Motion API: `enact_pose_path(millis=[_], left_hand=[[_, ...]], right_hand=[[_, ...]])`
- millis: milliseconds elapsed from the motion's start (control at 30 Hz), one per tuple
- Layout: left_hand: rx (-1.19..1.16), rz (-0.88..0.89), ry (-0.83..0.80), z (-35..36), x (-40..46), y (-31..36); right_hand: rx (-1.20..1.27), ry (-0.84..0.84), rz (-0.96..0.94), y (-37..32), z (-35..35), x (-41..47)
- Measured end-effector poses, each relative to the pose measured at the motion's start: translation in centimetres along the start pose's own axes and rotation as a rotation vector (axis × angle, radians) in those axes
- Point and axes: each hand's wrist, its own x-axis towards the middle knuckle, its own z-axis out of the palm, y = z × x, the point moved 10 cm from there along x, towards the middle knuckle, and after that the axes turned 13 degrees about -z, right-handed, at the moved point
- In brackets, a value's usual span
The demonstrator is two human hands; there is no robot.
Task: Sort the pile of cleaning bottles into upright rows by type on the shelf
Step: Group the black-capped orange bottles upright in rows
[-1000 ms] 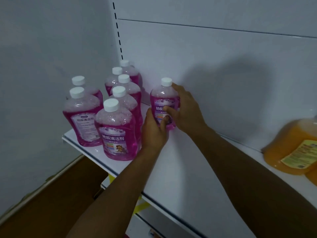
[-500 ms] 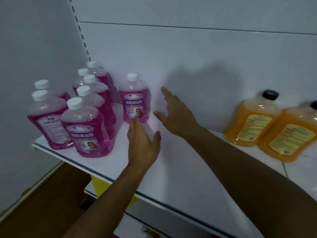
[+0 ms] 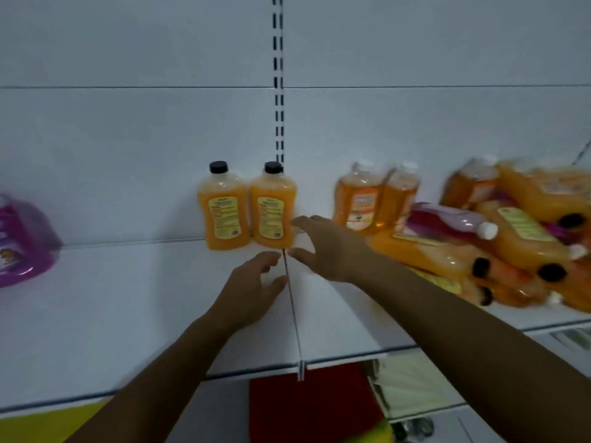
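We see the white shelf (image 3: pixel 128 308) w/ a seam down its middle. At right, a jumbled pile of orange bottles (image 3: pixel 499 251) lies on its side, a pink bottle (image 3: pixel 447 220) w/ white cap across the top. Behind the pile, two amber bottles (image 3: pixel 377 199) stand upright by the back wall. Left of them, two upright orange bottles w/ black caps (image 3: pixel 246 212) stand touching, side by side. A purple bottle (image 3: pixel 22 241) sits at far left, blurred. Our right hand (image 3: pixel 329 247) hovers just beside the black-capped pair, fingers spread, holding nothing. Our left hand (image 3: pixel 252 289) hangs over the shelf in front, fingers loosely apart, also empty.
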Motion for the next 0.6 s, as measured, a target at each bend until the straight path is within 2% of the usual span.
enact_pose_path(millis=[233,333,467,600], left_hand=[[-0.179,0.067,-0.180,8.5,2.4,9.0],[-0.348,-0.021,-0.236,10.7,4.3,11.2],[-0.503,-0.134,-0.344,13.4,6.0,12.2],[-0.573,-0.119,-0.342,14.1,6.7,12.4]], right_hand=[[-0.196,-0.004,0.284,10.7,-5.0,-10.2],[-0.219,-0.095,0.389,13.8,-5.6,-13.3],[-0.118,-0.217,0.470,16.1,-4.5,-15.3],[-0.013,-0.049,0.437,15.7,-5.2,-14.9]])
